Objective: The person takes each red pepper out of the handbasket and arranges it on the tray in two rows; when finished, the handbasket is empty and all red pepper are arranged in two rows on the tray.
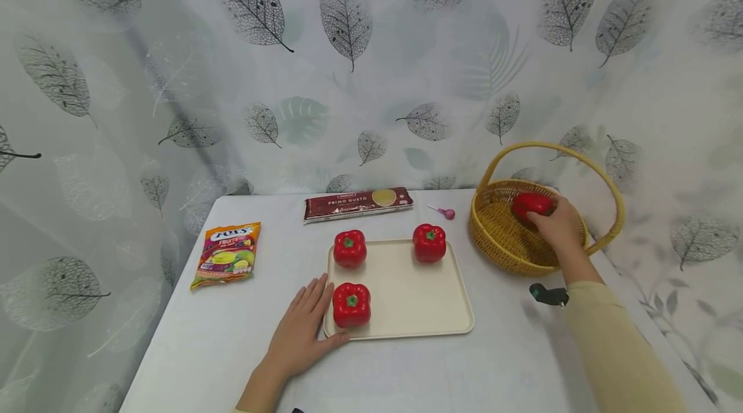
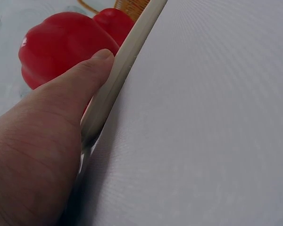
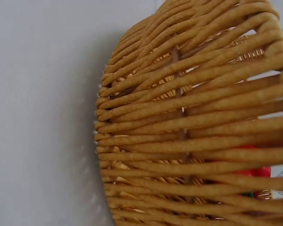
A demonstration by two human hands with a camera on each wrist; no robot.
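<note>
My right hand point(image 1: 562, 224) reaches into a yellow wicker basket point(image 1: 502, 246) and grips a red bell pepper point(image 1: 533, 204). In the right wrist view the basket's woven side point(image 3: 179, 117) fills most of the picture, hiding that hand; bits of red show through the gaps. My left hand point(image 1: 302, 330) rests at the near left corner of a cream tray point(image 1: 418, 297), fingers extended along its left side. Its thumb point(image 2: 80, 84) touches the rim in the left wrist view. On the tray sit three red bell peppers: near left point(image 1: 351, 305), far left point(image 1: 349, 249) and far right point(image 1: 429, 243).
An orange candy bag point(image 1: 227, 254) lies on the white table's left side. Behind the tray are a dark red biscuit pack point(image 1: 358, 204) and a pink lollipop point(image 1: 446, 213). The basket's tall handle point(image 1: 551, 146) arches over it. A leaf-patterned curtain point(image 1: 371, 77) hangs behind the table.
</note>
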